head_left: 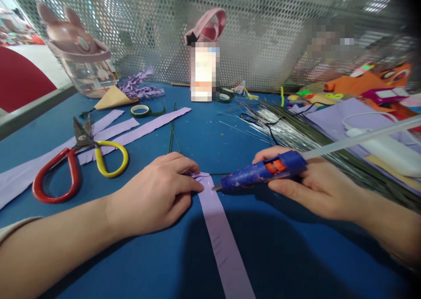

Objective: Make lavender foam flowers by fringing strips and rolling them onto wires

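Note:
A purple paper strip (219, 229) with short cuts along its left edge runs from the middle of the blue table to the bottom of the view. My left hand (161, 191) is closed at its far end, fingertips pinching the paper. A thin dark green wire (219, 174) lies across that end and passes out of sight under my fingers. In my right hand (324, 189) is a blue hot glue gun (256, 174), a long clear glue stick (365, 137) jutting from its back. Its nozzle touches or nearly touches the strip beside my left fingertips.
Red-and-yellow scissors (83, 143) lie on more purple strips (144, 130) at left. Green tape (140, 111), a pink-lidded bottle (83, 58) and a phone (204, 73) stand farther back. Wire bundles (279, 121) and purple sheets (345, 119) cover the right side. A perforated metal screen (148, 36) borders the back.

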`<state>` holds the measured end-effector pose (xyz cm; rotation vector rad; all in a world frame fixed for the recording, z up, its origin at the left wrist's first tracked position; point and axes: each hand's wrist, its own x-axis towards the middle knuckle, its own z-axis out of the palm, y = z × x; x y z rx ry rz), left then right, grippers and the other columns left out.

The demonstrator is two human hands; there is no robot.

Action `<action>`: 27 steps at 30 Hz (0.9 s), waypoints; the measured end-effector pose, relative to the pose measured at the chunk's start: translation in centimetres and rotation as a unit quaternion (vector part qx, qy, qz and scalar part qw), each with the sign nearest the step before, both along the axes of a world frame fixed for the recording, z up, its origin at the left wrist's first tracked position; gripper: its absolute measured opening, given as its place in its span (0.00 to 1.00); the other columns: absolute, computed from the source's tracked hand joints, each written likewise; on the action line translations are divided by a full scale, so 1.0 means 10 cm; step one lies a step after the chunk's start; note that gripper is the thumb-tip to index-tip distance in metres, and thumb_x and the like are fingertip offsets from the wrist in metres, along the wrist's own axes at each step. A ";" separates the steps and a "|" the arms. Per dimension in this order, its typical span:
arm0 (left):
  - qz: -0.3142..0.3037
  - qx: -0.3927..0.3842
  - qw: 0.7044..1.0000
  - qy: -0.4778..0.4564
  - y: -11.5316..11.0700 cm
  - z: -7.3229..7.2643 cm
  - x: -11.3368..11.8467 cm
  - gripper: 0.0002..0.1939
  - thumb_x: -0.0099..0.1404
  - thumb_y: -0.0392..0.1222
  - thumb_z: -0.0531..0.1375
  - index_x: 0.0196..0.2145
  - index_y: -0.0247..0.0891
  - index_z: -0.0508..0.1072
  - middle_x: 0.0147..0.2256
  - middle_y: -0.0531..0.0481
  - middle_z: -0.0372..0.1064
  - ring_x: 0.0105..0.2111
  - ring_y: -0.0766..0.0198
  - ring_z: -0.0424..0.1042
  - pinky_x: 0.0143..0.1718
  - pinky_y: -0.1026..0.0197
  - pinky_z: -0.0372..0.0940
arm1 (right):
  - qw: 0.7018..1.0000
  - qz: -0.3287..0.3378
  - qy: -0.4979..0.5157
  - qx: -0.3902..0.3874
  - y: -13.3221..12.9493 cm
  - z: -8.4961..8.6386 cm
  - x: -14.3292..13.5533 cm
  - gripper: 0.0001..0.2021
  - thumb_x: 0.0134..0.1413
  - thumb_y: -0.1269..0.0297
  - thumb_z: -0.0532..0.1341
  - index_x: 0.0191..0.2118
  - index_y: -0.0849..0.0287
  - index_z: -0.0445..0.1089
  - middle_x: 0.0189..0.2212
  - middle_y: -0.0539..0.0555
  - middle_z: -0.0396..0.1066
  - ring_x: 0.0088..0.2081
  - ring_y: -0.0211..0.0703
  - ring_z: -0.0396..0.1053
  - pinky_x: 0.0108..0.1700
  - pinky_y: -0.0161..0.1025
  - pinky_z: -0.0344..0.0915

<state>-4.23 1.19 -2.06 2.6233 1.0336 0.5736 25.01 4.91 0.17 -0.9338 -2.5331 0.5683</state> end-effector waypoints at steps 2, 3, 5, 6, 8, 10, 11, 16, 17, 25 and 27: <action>0.000 -0.007 1.000 0.001 0.00 0.00 0.00 0.16 0.61 0.33 0.53 0.41 0.42 0.78 0.45 0.46 0.70 0.44 0.60 0.67 0.48 0.55 0.64 | 0.999 0.006 -0.006 -0.047 0.00 0.02 0.06 0.12 0.55 0.55 0.58 0.41 0.55 0.70 0.34 0.54 0.71 0.29 0.42 0.68 0.37 0.41 0.68; 0.000 -0.010 1.000 0.001 0.00 0.00 0.00 0.16 0.61 0.32 0.53 0.41 0.42 0.78 0.45 0.46 0.69 0.44 0.59 0.67 0.48 0.55 0.64 | 0.998 0.005 -0.001 -0.065 0.00 0.03 0.09 0.13 0.55 0.54 0.58 0.41 0.55 0.70 0.34 0.53 0.71 0.28 0.42 0.68 0.36 0.41 0.68; 0.001 -0.014 1.000 0.000 0.00 0.00 -0.01 0.16 0.61 0.32 0.53 0.41 0.42 0.78 0.45 0.46 0.69 0.43 0.59 0.67 0.48 0.55 0.64 | 0.996 -0.017 0.039 -0.077 0.02 0.03 0.13 0.14 0.55 0.53 0.58 0.43 0.54 0.70 0.35 0.53 0.71 0.27 0.42 0.67 0.34 0.41 0.68; 0.002 -0.017 1.000 -0.002 -0.01 0.01 0.00 0.16 0.60 0.32 0.53 0.41 0.42 0.78 0.45 0.46 0.69 0.43 0.59 0.67 0.48 0.54 0.64 | 0.994 -0.039 0.070 -0.072 0.03 0.03 0.15 0.15 0.55 0.52 0.58 0.44 0.53 0.69 0.36 0.53 0.71 0.27 0.42 0.68 0.33 0.40 0.67; 0.005 -0.022 1.000 -0.005 -0.03 0.02 0.00 0.17 0.59 0.31 0.54 0.41 0.43 0.77 0.45 0.46 0.69 0.43 0.59 0.67 0.47 0.54 0.64 | 0.985 -0.092 0.134 -0.056 0.07 0.01 0.16 0.16 0.57 0.52 0.56 0.47 0.52 0.67 0.37 0.54 0.70 0.28 0.43 0.69 0.32 0.41 0.68; 0.011 -0.028 1.000 -0.003 -0.03 0.03 0.01 0.18 0.59 0.30 0.54 0.41 0.45 0.77 0.45 0.47 0.69 0.43 0.59 0.67 0.46 0.54 0.65 | 0.977 -0.134 0.163 -0.037 0.17 -0.03 0.15 0.17 0.58 0.53 0.54 0.51 0.52 0.63 0.36 0.54 0.71 0.31 0.45 0.71 0.35 0.42 0.69; 0.015 -0.029 0.999 -0.001 -0.03 0.03 0.01 0.18 0.58 0.30 0.53 0.41 0.46 0.77 0.44 0.48 0.69 0.42 0.59 0.67 0.46 0.54 0.65 | 0.975 -0.151 0.159 -0.020 0.25 -0.05 0.15 0.18 0.59 0.54 0.53 0.52 0.52 0.62 0.37 0.54 0.71 0.34 0.46 0.71 0.38 0.43 0.69; 0.021 -0.025 0.999 -0.006 -0.03 0.03 0.04 0.19 0.57 0.28 0.53 0.40 0.45 0.77 0.43 0.48 0.69 0.42 0.60 0.67 0.46 0.54 0.65 | 0.969 -0.202 0.052 0.129 0.87 -0.19 0.07 0.21 0.56 0.64 0.51 0.56 0.57 0.56 0.49 0.60 0.68 0.48 0.52 0.68 0.51 0.51 0.63; 0.021 -0.024 0.999 -0.010 -0.04 0.03 0.04 0.19 0.57 0.28 0.53 0.39 0.45 0.77 0.43 0.48 0.69 0.42 0.60 0.67 0.46 0.55 0.65 | 0.971 -0.189 0.012 0.146 1.01 -0.22 0.03 0.22 0.56 0.65 0.51 0.57 0.59 0.55 0.52 0.63 0.65 0.49 0.53 0.67 0.51 0.51 0.63; 0.030 -0.019 0.998 -0.051 -0.06 0.02 0.03 0.17 0.57 0.28 0.53 0.39 0.42 0.75 0.40 0.47 0.71 0.40 0.60 0.69 0.43 0.57 0.67 | 0.944 -0.199 -0.215 0.150 1.66 -0.16 -0.32 0.22 0.56 0.72 0.50 0.57 0.66 0.59 0.56 0.67 0.63 0.55 0.56 0.62 0.53 0.50 0.58; 0.052 -0.022 0.996 -0.071 -0.05 0.01 0.03 0.15 0.60 0.30 0.51 0.41 0.41 0.73 0.38 0.47 0.72 0.38 0.61 0.70 0.41 0.58 0.68 | 0.944 -0.198 -0.220 0.146 1.65 -0.07 -0.36 0.24 0.52 0.75 0.52 0.57 0.66 0.61 0.57 0.66 0.62 0.56 0.56 0.62 0.54 0.48 0.57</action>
